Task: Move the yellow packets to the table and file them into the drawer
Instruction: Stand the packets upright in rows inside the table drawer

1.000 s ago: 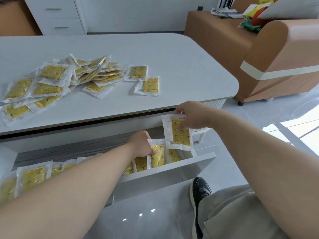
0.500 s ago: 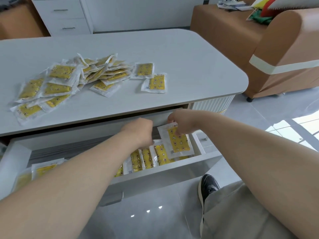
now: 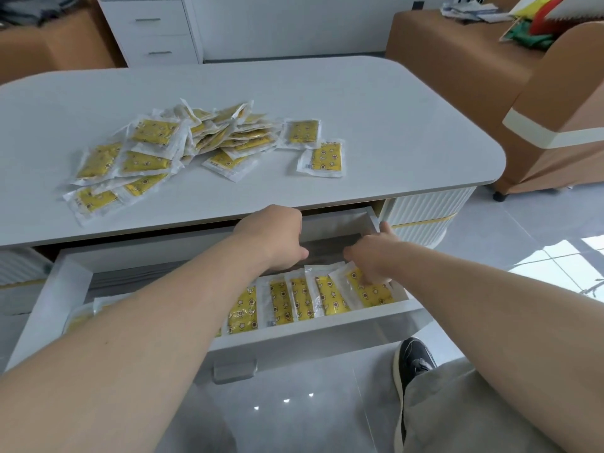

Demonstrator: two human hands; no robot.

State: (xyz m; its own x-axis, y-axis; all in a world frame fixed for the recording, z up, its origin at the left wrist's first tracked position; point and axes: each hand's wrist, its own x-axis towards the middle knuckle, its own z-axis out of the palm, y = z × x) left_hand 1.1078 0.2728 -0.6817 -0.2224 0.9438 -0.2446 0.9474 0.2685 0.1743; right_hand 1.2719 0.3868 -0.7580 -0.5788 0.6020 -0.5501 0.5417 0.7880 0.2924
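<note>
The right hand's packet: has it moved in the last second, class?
Yes. The packet has gone down: from above the drawer front wall into the right end of the row behind it, the right hand touching it.

A heap of packets (image 3: 183,148) lies left of centre on the table (image 3: 392,125), with two loose packets (image 3: 322,158) just right of it. Below the table's front edge the drawer (image 3: 310,328) stands open, with a row of packets (image 3: 294,302) in its right half. The left hand (image 3: 274,237) is behind the row and the right hand (image 3: 369,256) touches its right end.
</note>
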